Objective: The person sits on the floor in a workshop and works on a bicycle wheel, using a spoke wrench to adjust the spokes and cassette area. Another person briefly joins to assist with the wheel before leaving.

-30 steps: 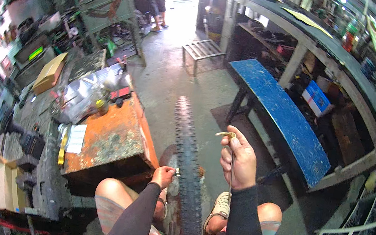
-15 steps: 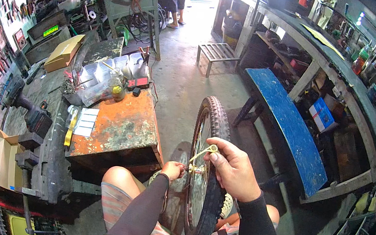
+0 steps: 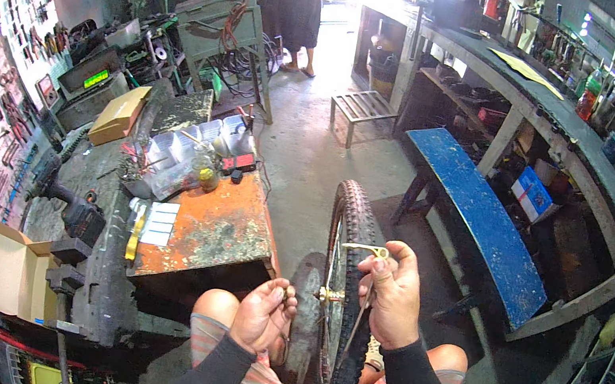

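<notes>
The lower part of the knobby-tyred wheel (image 3: 346,278) is hidden between the seated person's knees, and its spokes are too thin to count. The wheel stands upright on the floor, just right of the rusty orange bench (image 3: 208,233), with a brass-coloured axle end (image 3: 330,295) showing at its hub. The right hand (image 3: 390,294) rests against the tyre, its fingers (image 3: 378,266) clenched round one slim brass-coloured tool (image 3: 365,250) whose head pokes out above the knuckles. The left hand (image 3: 264,315) is curled beside the hub; its fingers pinch something small that cannot be made out. On the orange bench lie two pale paper slips (image 3: 159,222), one yellow-handled tool (image 3: 133,235) and a clear plastic tray (image 3: 189,153) whose contents are blurred. One open cardboard box (image 3: 9,269) sits at the far left, its inside looking bare. One blue bench (image 3: 476,219) runs along the right. A person (image 3: 297,5) stands at the bright doorway, cut off above the waist.
</notes>
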Tool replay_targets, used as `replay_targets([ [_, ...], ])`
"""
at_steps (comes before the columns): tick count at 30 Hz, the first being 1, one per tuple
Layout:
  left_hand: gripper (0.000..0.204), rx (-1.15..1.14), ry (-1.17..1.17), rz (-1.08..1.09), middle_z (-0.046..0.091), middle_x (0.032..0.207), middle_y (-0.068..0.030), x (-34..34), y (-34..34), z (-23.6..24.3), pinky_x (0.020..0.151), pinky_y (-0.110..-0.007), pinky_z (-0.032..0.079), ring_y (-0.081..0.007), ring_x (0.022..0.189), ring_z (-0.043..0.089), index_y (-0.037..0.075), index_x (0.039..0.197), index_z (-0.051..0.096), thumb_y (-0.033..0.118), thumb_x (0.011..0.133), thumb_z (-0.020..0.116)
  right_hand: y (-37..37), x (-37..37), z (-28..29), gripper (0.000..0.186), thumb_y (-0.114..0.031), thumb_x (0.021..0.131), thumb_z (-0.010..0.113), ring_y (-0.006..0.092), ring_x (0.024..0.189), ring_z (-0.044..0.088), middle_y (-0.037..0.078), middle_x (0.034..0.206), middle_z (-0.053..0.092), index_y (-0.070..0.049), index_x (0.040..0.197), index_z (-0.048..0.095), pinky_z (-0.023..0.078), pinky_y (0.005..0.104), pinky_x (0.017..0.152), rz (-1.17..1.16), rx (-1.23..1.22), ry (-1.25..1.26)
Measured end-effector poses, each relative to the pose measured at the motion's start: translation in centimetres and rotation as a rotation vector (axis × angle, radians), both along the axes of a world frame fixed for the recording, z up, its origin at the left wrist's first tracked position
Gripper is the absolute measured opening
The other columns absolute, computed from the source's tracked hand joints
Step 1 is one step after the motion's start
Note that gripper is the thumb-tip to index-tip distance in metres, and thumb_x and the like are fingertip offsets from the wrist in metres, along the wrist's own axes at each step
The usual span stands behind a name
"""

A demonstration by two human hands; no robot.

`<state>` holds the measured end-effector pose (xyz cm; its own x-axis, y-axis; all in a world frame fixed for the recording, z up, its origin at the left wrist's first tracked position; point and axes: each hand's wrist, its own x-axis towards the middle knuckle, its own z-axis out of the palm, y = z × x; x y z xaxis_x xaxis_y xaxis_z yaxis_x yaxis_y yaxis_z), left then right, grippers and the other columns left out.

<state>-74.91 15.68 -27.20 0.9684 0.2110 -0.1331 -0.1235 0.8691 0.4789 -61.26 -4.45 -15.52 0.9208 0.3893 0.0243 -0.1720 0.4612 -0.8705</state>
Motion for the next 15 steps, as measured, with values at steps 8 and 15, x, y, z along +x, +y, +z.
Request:
replay_targets([
  [8,0.019,-0.004,-0.003,0.041,0.071,0.118,-0.0078,-5.2,-4.7,0.4,0.102,-0.04,0.061,-0.0212,0.108,0.072,0.005,0.126,0.067,0.01,0.108,0.068,0.8,-0.4,-1.0,0.049,-0.028,0.109,0.071,0.0074,0.066,0.062,0.005,0.1,0.071,-0.004,0.145,0.049,0.047,0.0204,0.05,0.002,0.082,0.004],
  [15,0.026,0.023,-0.059,0.137,0.073,0.119,-0.01,-4.9,-4.2,1.1,0.101,-0.041,0.063,-0.0243,0.111,0.075,0.005,0.126,0.069,-0.001,0.102,0.072,1.4,-1.5,-1.3,0.041,-0.015,0.106,0.073,0.0195,0.076,0.073,0.009,0.104,0.065,-0.006,0.133,0.042,0.062,0.0289,0.062,-0.153,0.055,-0.03],
])
